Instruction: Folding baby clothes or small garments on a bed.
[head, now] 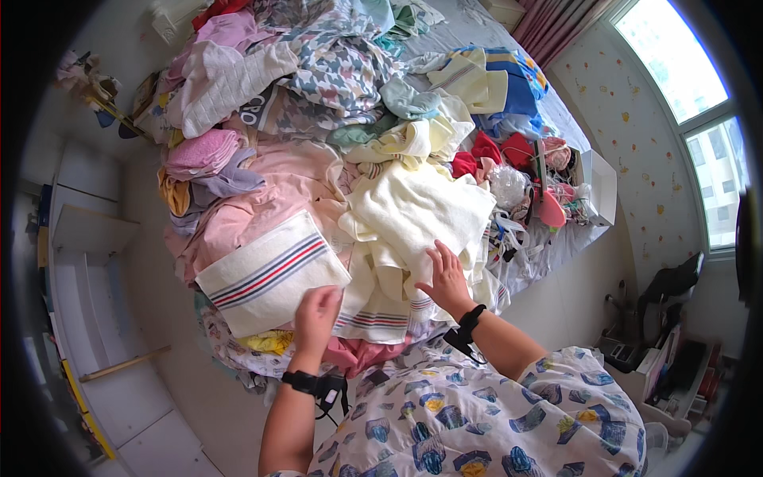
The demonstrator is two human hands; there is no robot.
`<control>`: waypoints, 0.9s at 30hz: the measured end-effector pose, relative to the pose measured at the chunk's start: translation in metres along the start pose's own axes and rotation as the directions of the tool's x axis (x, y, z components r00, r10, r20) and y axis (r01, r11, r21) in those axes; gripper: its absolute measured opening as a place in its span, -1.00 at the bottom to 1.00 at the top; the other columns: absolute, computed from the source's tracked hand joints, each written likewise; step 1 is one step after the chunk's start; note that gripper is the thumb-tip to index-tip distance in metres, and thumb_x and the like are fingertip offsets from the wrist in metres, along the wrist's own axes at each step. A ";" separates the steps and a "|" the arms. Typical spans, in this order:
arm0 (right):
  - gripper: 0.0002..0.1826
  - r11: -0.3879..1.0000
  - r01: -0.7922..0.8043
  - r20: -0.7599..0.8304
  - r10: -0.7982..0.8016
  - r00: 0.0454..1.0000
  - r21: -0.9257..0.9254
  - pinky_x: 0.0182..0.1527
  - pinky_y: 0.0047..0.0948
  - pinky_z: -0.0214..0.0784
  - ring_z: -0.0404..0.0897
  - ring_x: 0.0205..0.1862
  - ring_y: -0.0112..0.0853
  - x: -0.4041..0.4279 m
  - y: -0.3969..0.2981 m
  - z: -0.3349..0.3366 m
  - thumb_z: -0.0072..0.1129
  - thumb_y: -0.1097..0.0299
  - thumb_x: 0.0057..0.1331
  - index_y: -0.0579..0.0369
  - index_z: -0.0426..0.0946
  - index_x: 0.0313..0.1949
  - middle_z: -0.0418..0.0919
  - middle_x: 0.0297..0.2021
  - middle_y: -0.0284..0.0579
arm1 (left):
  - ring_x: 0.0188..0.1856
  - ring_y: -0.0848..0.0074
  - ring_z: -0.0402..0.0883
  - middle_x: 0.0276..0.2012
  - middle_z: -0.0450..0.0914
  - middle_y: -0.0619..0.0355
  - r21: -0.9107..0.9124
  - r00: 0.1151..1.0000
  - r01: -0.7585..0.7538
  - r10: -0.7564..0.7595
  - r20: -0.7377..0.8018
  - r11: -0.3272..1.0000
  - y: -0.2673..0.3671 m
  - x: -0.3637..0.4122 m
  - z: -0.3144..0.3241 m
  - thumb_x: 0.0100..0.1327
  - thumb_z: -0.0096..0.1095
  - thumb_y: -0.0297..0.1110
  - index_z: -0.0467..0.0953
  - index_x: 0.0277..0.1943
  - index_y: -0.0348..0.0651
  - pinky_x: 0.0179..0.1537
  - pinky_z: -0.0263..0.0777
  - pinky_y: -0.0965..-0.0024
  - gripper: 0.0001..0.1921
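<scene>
A folded cream towel [268, 274] with red, navy and grey-blue stripes lies flat at the left, on a pink cloth [280, 191]. My left hand [319, 313] is at its lower right corner, fingers curled; whether they pinch any cloth cannot be made out. Spread fingers of my right hand [447, 277] reach over the lower edge of a rumpled pale-yellow towel [417, 208] and appear to rest lightly on it. Between the hands hangs the striped end of another cream towel [375, 319]. Both wrists wear black straps with small devices.
Heaped clothes and a houndstooth-patterned cloth [351, 71] cover the bed's far part. A folded pink towel [202, 154] lies left. At the right are a white box [599, 188], yarn and plastic bags. A shelf unit [95, 286] stands left; a window [673, 59] is at the right.
</scene>
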State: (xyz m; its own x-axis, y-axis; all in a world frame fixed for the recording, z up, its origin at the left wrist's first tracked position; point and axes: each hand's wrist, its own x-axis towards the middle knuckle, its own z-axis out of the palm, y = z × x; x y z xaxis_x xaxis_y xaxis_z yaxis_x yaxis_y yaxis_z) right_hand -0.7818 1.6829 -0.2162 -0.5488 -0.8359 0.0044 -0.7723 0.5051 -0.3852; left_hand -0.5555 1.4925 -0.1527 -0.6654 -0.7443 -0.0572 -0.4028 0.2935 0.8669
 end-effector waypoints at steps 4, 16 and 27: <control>-0.24 0.997 -0.076 0.066 0.074 0.995 0.026 0.28 -0.15 0.06 0.16 0.29 -0.07 -0.016 0.049 -0.003 0.33 0.35 0.03 -0.04 0.16 0.22 0.14 0.25 0.01 | -0.16 0.27 0.59 -0.20 0.56 -0.01 -0.198 0.904 0.214 -0.117 0.412 0.957 0.002 0.001 0.116 0.14 0.29 -0.46 0.48 -0.03 -0.20 -0.11 0.48 0.35 -0.69; -0.54 0.977 0.128 0.065 -0.141 0.988 0.168 0.10 -0.22 0.27 0.39 0.06 -0.15 0.030 0.127 -0.032 0.31 0.33 0.07 -0.06 0.41 -0.01 0.38 0.03 -0.16 | -0.16 0.10 0.49 -0.26 0.48 0.01 0.340 1.000 -0.009 0.002 0.019 0.940 0.046 0.005 0.209 0.01 0.32 -0.50 0.45 0.01 -0.01 -0.14 0.37 0.14 -0.56; -0.85 0.710 0.314 -0.055 -0.362 0.930 0.630 -0.15 -0.30 0.35 0.52 -0.24 -0.19 0.042 0.088 -0.092 0.20 0.34 0.23 0.09 0.58 -0.24 0.54 -0.34 -0.14 | -0.06 0.18 0.46 -0.19 0.53 0.12 0.424 0.938 -0.153 0.266 -0.222 0.892 0.136 0.025 0.162 0.12 0.34 -0.30 0.56 -0.39 -0.25 0.02 0.28 0.17 -0.82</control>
State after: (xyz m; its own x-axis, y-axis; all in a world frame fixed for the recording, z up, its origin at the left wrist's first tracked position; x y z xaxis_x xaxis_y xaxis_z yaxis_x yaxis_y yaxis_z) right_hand -0.9023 1.7121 -0.1646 -0.2484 -0.9490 0.1943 -0.5195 -0.0388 -0.8536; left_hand -0.7289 1.6113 -0.1167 -0.5914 -0.7535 0.2872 -0.5248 0.6301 0.5723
